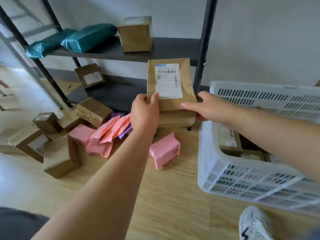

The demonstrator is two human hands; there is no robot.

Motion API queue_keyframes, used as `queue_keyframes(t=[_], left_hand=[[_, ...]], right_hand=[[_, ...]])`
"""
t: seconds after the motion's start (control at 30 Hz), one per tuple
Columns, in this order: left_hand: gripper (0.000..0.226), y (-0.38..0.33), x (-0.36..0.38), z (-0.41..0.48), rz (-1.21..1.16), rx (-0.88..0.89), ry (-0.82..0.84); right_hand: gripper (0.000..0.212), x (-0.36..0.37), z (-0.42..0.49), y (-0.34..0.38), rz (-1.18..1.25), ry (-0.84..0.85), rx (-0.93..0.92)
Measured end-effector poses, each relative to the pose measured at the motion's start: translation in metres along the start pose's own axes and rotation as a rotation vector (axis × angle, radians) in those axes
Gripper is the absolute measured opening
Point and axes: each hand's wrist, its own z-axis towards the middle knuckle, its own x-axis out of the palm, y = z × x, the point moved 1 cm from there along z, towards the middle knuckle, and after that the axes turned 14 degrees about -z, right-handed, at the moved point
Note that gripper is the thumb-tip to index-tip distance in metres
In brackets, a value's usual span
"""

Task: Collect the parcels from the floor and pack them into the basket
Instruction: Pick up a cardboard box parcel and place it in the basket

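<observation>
A brown paper parcel [170,84] with a white barcode label is held up in front of the shelf. My left hand [144,111] grips its lower left corner, thumb on the front. My right hand [207,106] holds its lower right edge, with fingers stretched along the bottom. A second brown box [174,119] sits right under it; whether my hands carry it too is unclear. The white plastic basket [214,163] stands on the floor at right with brown parcels inside. Pink parcels [164,150] and brown boxes [59,158] lie on the wooden floor to the left.
A dark metal shelf [166,47] stands against the wall with teal bags [86,38] and a brown box [136,34] on it; another box [89,76] sits on the lower board. My white shoe [253,224] is at the bottom right.
</observation>
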Motion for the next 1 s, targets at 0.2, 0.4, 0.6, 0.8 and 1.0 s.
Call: queue_keyframes(t=[0.2, 0.4, 0.6, 0.8, 1.0], left_hand=[[0.025, -0.045, 0.068, -0.016, -0.074, 0.046, 0.263], [0.031, -0.053, 0.147, -0.039, -0.004, 0.034, 0.491], [0.031, -0.043, 0.214, -0.06, 0.095, -0.043, 0.696], [0.034, -0.02, 0.272, -0.087, 0.157, -0.194, 0.845], [0.03, 0.005, 0.297, -0.104, 0.189, -0.427, 0.923]], right_hand=[[0.038, -0.081, -0.016, -0.042, -0.045, -0.067, 0.07], [0.021, -0.118, -0.027, -0.118, 0.045, -0.061, 0.238], [0.011, -0.132, -0.041, -0.189, 0.104, -0.043, 0.379], [0.025, -0.136, -0.06, -0.253, 0.131, -0.018, 0.511], [0.031, -0.13, -0.068, -0.289, 0.127, 0.103, 0.57]])
